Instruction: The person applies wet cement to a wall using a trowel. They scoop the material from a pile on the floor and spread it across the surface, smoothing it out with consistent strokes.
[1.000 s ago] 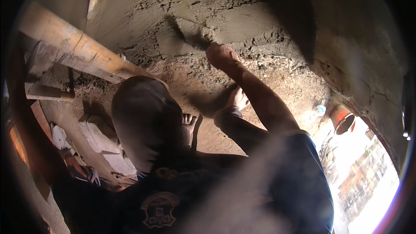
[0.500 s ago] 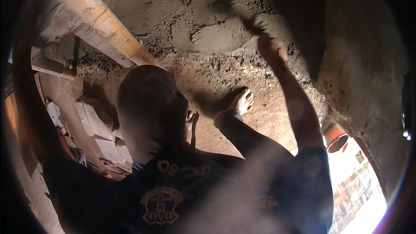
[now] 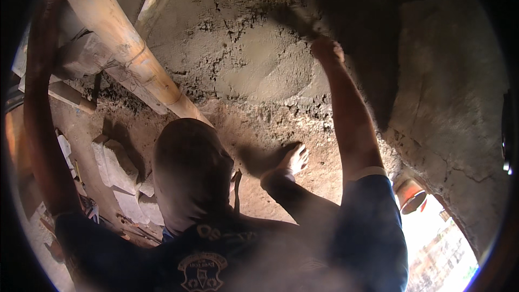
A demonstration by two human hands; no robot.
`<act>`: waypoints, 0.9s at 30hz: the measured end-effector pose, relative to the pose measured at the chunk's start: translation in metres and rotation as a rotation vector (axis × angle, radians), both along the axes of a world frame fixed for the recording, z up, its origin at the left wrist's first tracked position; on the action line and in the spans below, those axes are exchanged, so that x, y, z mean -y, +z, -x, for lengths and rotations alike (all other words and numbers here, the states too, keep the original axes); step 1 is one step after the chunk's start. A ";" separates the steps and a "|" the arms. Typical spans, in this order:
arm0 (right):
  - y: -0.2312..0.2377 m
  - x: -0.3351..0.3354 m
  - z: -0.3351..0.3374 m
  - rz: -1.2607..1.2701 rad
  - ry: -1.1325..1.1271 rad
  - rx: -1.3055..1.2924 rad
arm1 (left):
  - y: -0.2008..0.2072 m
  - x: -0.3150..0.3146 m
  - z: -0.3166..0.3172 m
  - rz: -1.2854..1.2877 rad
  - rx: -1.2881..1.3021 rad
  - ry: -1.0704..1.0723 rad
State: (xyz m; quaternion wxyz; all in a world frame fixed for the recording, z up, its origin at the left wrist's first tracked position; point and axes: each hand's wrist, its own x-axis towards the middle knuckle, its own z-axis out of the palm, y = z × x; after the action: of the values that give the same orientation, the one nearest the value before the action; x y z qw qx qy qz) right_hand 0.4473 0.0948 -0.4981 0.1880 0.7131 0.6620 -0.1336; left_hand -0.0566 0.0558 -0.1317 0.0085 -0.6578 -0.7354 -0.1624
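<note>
My right hand (image 3: 327, 50) is closed round the handle of a trowel (image 3: 294, 21), held against the upper part of the wall. The trowel's blade is dark and smeared by motion. Below and left of it is a smooth, damp patch of mortar (image 3: 259, 67), with rougher, cracked mortar around it. My left arm reaches up along the far left, past a bamboo pole (image 3: 127, 48). The left hand (image 3: 53, 0) is lost in shadow at the picture's rim, and its fingers cannot be made out.
The bamboo pole slants down toward my raised knee (image 3: 189, 173). My bare foot (image 3: 294, 159) rests on brown earth. Pale blocks (image 3: 116, 165) lie at the left. A bucket (image 3: 411, 194) stands by a bright opening at lower right, beside a cracked wall (image 3: 448, 130).
My right hand and the trowel have moved up the wall, farther from my foot. The whole view has shifted, so the wall and foot appear lower. More of the smooth patch shows.
</note>
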 end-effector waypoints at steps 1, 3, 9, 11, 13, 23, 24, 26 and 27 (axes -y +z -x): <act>0.012 -0.004 -0.008 -0.075 -0.016 -0.105 | 0.002 0.002 -0.001 -0.001 0.001 0.004; 0.016 -0.008 -0.016 -0.153 0.209 -0.094 | 0.005 0.001 -0.002 -0.013 0.017 0.002; -0.063 0.079 0.117 -0.771 0.622 0.358 | -0.016 -0.015 -0.002 -0.020 0.104 -0.022; -0.063 0.051 0.121 -0.212 0.383 0.036 | -0.011 -0.013 -0.002 -0.021 0.102 -0.019; -0.050 0.022 0.115 0.007 0.189 -0.191 | -0.004 -0.010 0.000 -0.024 0.087 -0.008; -0.024 0.039 -0.187 0.061 -0.335 -0.094 | -0.006 -0.006 0.008 0.001 0.149 0.008; 0.003 0.040 -0.182 0.114 -0.608 -0.255 | -0.005 -0.002 0.014 0.006 0.134 0.006; -0.001 0.056 -0.196 0.019 -0.795 -0.507 | -0.012 -0.009 0.032 0.034 0.080 -0.054; -0.041 0.078 -0.208 -0.125 -0.704 -0.609 | -0.012 -0.019 0.040 0.057 0.040 -0.103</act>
State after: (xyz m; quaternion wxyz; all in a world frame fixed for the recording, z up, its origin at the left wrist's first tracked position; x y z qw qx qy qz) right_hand 0.6552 0.0165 -0.5394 -0.1150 0.8324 0.4119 -0.3524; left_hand -0.0961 0.0752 -0.1441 -0.0335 -0.6915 -0.7048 -0.1547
